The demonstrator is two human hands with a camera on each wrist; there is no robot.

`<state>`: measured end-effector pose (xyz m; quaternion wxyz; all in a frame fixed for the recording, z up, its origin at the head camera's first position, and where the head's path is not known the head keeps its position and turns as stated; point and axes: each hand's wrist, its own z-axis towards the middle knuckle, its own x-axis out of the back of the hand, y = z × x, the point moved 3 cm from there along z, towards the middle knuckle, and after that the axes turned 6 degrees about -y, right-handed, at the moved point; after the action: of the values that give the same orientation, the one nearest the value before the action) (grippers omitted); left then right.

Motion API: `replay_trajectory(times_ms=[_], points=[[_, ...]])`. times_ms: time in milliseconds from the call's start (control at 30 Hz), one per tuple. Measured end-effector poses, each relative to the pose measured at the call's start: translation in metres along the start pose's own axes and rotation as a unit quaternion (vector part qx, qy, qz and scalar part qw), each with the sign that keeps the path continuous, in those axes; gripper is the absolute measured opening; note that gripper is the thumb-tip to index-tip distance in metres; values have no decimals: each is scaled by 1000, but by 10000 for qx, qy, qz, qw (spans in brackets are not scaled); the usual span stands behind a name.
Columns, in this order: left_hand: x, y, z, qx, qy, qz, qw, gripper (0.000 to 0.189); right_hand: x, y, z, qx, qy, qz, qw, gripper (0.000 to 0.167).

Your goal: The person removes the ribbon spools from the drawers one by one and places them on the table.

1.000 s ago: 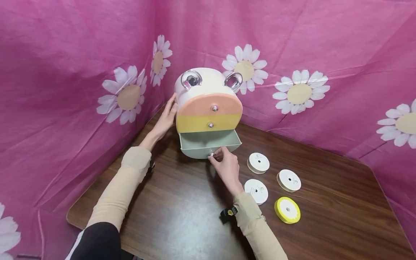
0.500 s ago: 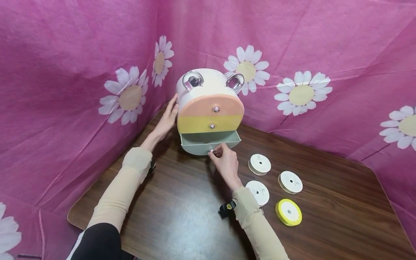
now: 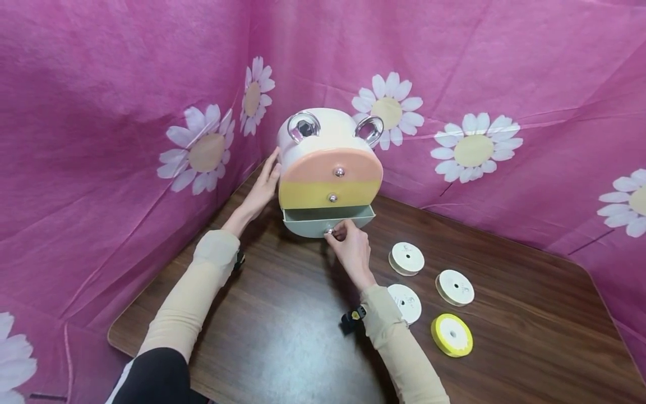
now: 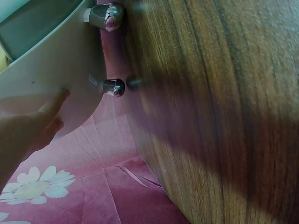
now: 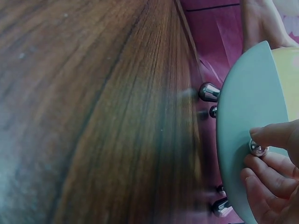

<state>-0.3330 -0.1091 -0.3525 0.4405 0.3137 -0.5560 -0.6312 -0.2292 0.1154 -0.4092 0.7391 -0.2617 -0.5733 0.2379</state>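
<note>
A small rounded chest of drawers with silver ring ears stands at the back of the table on short silver feet. Its peach drawer and yellow drawer are closed, while the pale green bottom drawer is pulled part way out. My right hand pinches the silver knob of that green drawer between thumb and fingers. Against the left side of the chest rests my left hand, its fingers extended along the white wall, as the left wrist view shows too.
Three white ribbon spools and a yellow-edged spool lie on the dark wooden table, right of my right forearm. A pink curtain with daisies hangs close behind the chest and along the left side.
The green drawer has slid inward, its opening now narrower, with my right hand moving along on the knob. My left hand stays on the chest's side. The head view has shifted slightly.
</note>
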Motion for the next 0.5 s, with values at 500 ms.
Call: replay_trajectory(times_ms=[500], points=[[0, 0, 0, -32, -19, 75, 10000, 59, -6, 1, 12, -65, 42, 106, 9999, 20]])
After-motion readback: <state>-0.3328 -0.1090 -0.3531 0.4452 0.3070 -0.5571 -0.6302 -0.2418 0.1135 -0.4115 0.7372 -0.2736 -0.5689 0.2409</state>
